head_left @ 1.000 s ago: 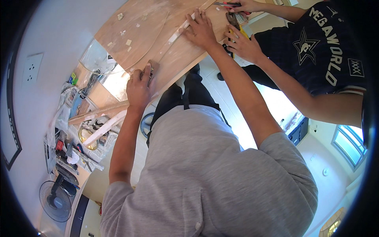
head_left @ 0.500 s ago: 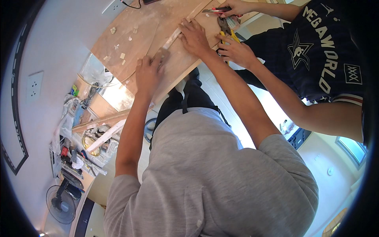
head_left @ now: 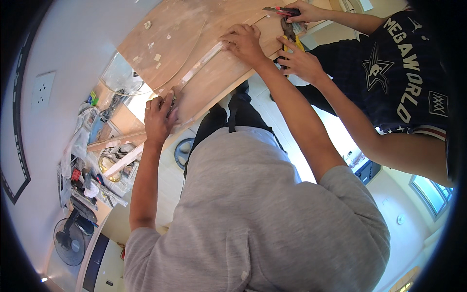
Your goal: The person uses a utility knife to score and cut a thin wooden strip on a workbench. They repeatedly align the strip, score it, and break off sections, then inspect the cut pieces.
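A long, narrow wooden strip (head_left: pixel 202 63) with a whitish, worn face lies across the brown wooden board (head_left: pixel 172 41). Near the strip's lower left end, my left hand (head_left: pixel 159 117) is closed around a small, flat, brownish block (head_left: pixel 172 95), mostly hidden by the fingers. My right hand (head_left: pixel 243 45) holds the strip down by its upper end, fingers bent over it. Close by on the right, a co-worker's hand (head_left: pixel 297 10) grips a red and black utility knife (head_left: pixel 282 10). The co-worker's other hand (head_left: pixel 299 62) rests by yellow-handled pliers (head_left: pixel 291 35).
Wood scraps and dust lie on the board. A clear plastic sheet (head_left: pixel 116 73) hangs by its left edge. Lower left is a cluttered shelf of tools (head_left: pixel 90 182), with a fan (head_left: pixel 69 242) beyond. The co-worker (head_left: pixel 379 73) stands close on my right.
My left hand has slid down and left along the strip with the block, baring more whitish surface. The right hand stays by the upper end, its fingers more bent. The view has shifted slightly.
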The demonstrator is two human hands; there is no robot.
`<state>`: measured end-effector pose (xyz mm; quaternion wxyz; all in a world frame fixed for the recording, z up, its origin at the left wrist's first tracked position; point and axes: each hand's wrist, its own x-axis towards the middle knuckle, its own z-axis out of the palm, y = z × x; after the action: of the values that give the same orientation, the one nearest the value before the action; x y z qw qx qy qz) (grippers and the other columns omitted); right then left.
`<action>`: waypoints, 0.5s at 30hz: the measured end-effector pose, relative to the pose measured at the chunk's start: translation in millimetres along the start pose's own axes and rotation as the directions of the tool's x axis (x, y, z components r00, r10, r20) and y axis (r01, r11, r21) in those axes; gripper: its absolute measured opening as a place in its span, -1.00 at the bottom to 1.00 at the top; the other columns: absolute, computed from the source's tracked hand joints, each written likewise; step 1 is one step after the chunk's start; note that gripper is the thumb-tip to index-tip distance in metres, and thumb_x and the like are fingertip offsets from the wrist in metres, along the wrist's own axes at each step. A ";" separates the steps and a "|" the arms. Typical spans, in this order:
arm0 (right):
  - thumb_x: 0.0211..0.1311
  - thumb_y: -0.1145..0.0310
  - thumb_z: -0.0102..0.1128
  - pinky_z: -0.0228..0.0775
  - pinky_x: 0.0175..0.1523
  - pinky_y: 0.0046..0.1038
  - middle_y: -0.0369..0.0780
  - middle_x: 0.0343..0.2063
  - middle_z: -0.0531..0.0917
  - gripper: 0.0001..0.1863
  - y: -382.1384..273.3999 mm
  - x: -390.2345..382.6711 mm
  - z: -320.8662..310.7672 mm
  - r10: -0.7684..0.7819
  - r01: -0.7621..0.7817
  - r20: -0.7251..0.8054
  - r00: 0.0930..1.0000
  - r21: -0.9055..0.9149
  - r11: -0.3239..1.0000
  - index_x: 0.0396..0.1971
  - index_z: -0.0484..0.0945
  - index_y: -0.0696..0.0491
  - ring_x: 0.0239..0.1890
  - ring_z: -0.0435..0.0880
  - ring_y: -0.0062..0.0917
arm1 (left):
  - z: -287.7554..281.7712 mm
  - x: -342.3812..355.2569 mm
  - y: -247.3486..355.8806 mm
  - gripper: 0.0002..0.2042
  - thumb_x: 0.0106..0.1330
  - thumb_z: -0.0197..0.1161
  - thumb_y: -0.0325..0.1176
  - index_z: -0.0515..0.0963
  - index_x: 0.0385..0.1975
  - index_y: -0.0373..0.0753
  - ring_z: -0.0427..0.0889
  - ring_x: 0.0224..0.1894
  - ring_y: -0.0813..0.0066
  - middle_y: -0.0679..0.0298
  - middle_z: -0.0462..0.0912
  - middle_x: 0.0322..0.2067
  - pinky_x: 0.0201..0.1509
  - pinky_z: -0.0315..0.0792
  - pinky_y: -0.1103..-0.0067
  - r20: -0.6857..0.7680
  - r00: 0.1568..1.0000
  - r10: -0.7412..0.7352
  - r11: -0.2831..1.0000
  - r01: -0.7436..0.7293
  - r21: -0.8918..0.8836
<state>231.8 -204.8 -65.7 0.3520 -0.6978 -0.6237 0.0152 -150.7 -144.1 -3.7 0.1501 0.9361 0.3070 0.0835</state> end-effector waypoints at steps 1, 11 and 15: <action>0.08 0.20 0.50 -0.10 0.39 0.04 -0.45 -0.07 0.64 -0.72 2.1 -0.2 0.4 0.012 -0.012 0.012 1.000 0.012 1.000 -0.15 0.83 -0.28 0.20 0.47 -0.42 | 4.2 11.9 6.5 -0.36 0.17 0.50 -0.31 0.56 0.33 -0.07 0.52 -0.07 0.08 0.12 0.56 -0.11 0.05 0.48 0.23 -0.015 0.999 0.030 1.000 -0.030 -0.008; 0.17 0.27 0.45 -0.10 0.42 -0.01 -0.44 -0.04 0.67 -0.67 11.8 0.0 -1.4 0.045 -0.041 0.107 0.993 -0.046 0.998 -0.03 0.78 -0.26 0.19 0.51 -0.44 | 35.1 86.6 45.4 -0.36 0.14 0.50 -0.33 0.57 0.32 -0.05 0.54 -0.05 0.07 0.11 0.57 -0.10 0.08 0.51 0.24 -0.071 0.988 0.140 0.990 -0.138 0.037; 0.16 0.35 0.42 -0.05 0.40 -0.04 -0.41 -0.02 0.67 -0.66 7.5 2.1 -6.4 0.009 -0.007 0.116 0.993 -0.020 1.000 -0.04 0.76 -0.22 0.21 0.51 -0.43 | 8.6 24.8 6.5 -0.35 0.13 0.51 -0.33 0.57 0.33 -0.06 0.53 -0.05 0.06 0.09 0.57 -0.09 0.08 0.50 0.23 -0.027 0.999 0.033 0.999 -0.033 -0.009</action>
<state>241.7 -205.8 -63.8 0.3081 -0.7016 -0.6404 0.0511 -125.1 -136.2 -8.1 0.1491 0.9390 0.2931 0.1002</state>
